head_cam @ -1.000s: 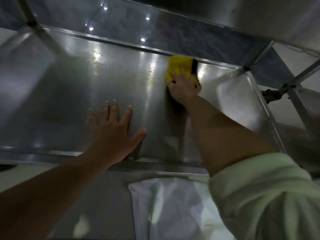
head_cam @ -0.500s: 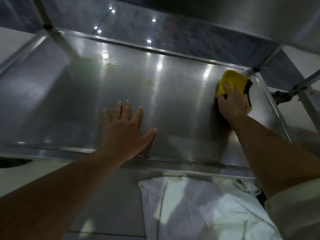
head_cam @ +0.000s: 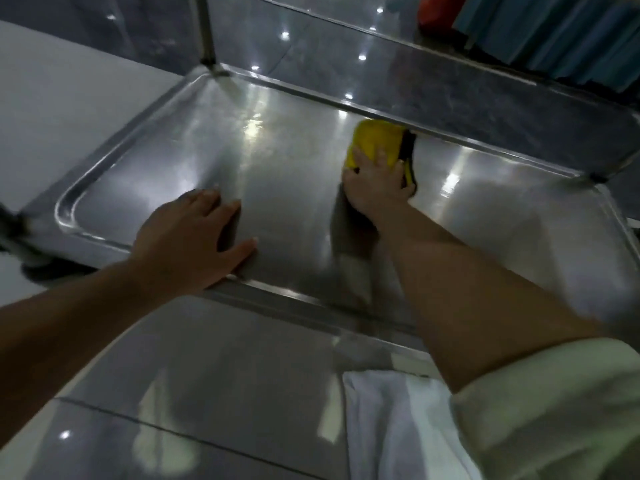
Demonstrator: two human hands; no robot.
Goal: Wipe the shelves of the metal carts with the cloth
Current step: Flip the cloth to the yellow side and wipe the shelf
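Near the far rim of the lower shelf (head_cam: 294, 209) of the metal cart, the right hand (head_cam: 377, 188) presses a folded yellow cloth (head_cam: 372, 142) flat against the steel. Its fingers lie spread over the cloth and curl a little at the near edge, so the cloth is pinned under the palm rather than pinched. The left hand (head_cam: 188, 237) rests flat on the shelf close to the near rim, fingers straight and slightly apart, holding nothing; it seems to steady the cart. The step in hand is probably wiping the back strip of this shelf. To do it well, the person should keep even pressure, move in long overlapping passes from side to side, and follow the raised rim into the corners, where dirt collects. The left hand will need to move so that the place under it is wiped too.
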